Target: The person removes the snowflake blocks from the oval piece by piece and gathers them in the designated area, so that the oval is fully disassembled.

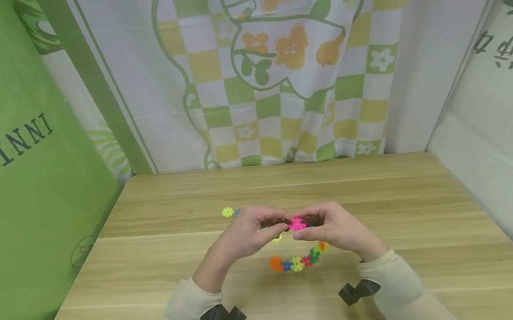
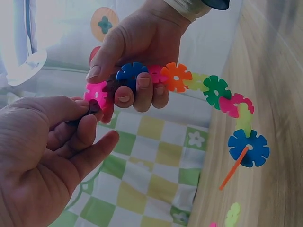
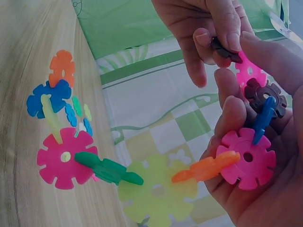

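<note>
My left hand (image 1: 250,233) pinches a dark brown snowflake disc (image 3: 225,51) between thumb and fingers, its edge right at a bright pink disc (image 3: 251,73). That pink disc ends a chain of interlocked flower-shaped plastic discs. With thumb and curled fingers, my right hand (image 1: 334,226) grips this end of the chain. Along it in the right wrist view come a brown disc (image 3: 265,98), a blue disc (image 3: 263,120), another pink one and an orange one (image 3: 206,166). Yellow, green (image 3: 109,168), red-pink, blue and orange discs follow, hanging in a curve towards the table.
Loose snowflake discs lie on the wooden table (image 1: 159,309), among them a yellow-green disc (image 1: 227,212) beyond my left hand. Patterned cloth (image 1: 290,121) hangs behind the table, with a green cloth (image 1: 19,220) at left and a white one at right.
</note>
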{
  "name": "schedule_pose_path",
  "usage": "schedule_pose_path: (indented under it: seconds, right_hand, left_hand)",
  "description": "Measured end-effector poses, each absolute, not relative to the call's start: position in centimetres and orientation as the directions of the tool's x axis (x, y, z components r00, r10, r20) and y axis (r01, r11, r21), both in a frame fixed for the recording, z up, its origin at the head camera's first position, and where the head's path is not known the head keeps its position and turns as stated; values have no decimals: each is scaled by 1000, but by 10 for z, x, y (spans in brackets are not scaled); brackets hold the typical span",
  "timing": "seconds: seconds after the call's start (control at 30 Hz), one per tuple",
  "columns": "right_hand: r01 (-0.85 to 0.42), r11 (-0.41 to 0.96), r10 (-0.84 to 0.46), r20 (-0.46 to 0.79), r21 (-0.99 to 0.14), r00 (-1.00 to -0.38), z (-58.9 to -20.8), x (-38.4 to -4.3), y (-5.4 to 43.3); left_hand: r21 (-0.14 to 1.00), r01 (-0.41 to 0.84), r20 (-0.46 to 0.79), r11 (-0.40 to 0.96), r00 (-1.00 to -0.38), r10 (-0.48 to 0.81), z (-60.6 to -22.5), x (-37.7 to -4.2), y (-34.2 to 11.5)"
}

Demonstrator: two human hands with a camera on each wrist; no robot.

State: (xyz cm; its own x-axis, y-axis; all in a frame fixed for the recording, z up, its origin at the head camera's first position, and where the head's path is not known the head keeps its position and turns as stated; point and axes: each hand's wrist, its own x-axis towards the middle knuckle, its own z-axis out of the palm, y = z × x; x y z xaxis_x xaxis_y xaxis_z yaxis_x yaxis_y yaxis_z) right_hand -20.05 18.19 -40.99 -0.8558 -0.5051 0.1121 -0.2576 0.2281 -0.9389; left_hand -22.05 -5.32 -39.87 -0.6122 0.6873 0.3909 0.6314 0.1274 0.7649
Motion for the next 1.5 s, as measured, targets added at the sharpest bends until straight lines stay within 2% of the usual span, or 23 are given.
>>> schedule_pose_path:
  seconds: [0.13, 0.23, 0.33, 0.53, 0.67, 0.97, 1.2, 1.5]
  right_hand:
    - [-242, 239, -490, 98, -940, -866, -410, -201, 182]
    - [-233, 257, -474, 88, -938, -876, -410, -201, 183]
    - [-233, 276, -463, 84, -932, -882, -410, -201, 183]
    - [-235, 299, -457, 78, -925, -886, -410, -200, 183]
    - [-231, 306, -454, 72, -924, -888, -410, -200, 183]
    - [-220, 301, -456, 62, -928, -888, -410, -199, 181]
    - [-220, 299, -463, 60, -928, -884, -412, -200, 180]
    - [-231, 297, -472, 68, -927, -879, -414, -202, 180]
  left_hand:
    - [749, 649, 413, 133, -615, 671, -399, -222, -56]
    - [744, 647, 415, 168, -644, 642, -400, -227, -63]
    - [771, 589, 363, 241, -718, 594, -405, -238, -74]
    - [839, 341, 169, 424, -904, 392, -430, -271, -108]
    - [831, 231, 98, 507, -956, 276, -451, -290, -128]
    - [761, 172, 47, 626, -976, 212, -488, -311, -155]
    - [747, 150, 6, 648, -976, 219, -493, -314, -158]
    - [736, 54, -48, 675, -990, 131, -485, -307, -156]
